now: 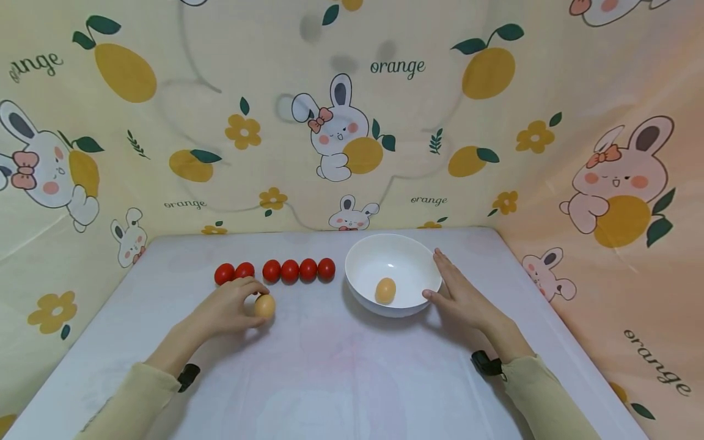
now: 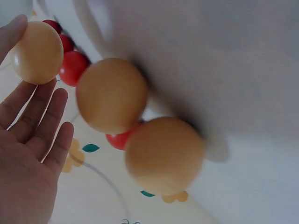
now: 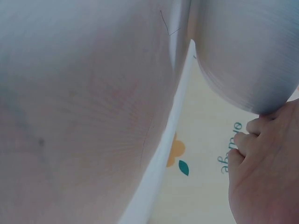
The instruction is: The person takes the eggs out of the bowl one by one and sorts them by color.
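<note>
My left hand (image 1: 233, 307) pinches a brown egg (image 1: 264, 307) between thumb and fingertips, low over the table at left. In the left wrist view the held egg (image 2: 36, 52) sits at the fingertips, and two more brown eggs, a nearer egg (image 2: 164, 155) and a middle egg (image 2: 112, 95), lie beside the hand. The hand and forearm hide those two in the head view. My right hand (image 1: 467, 302) rests against the right side of a white bowl (image 1: 360, 293), fingers extended and thumb at the rim. Inside the bowl lies one egg (image 1: 385, 291).
Several red tomatoes (image 1: 289, 272) stand in a row behind the left hand, with a gap in the row. The left hand partly covers a tomato (image 1: 244, 270). A white cloth covers the table (image 1: 330, 379); a printed curtain (image 1: 407, 128) hangs behind and at both sides.
</note>
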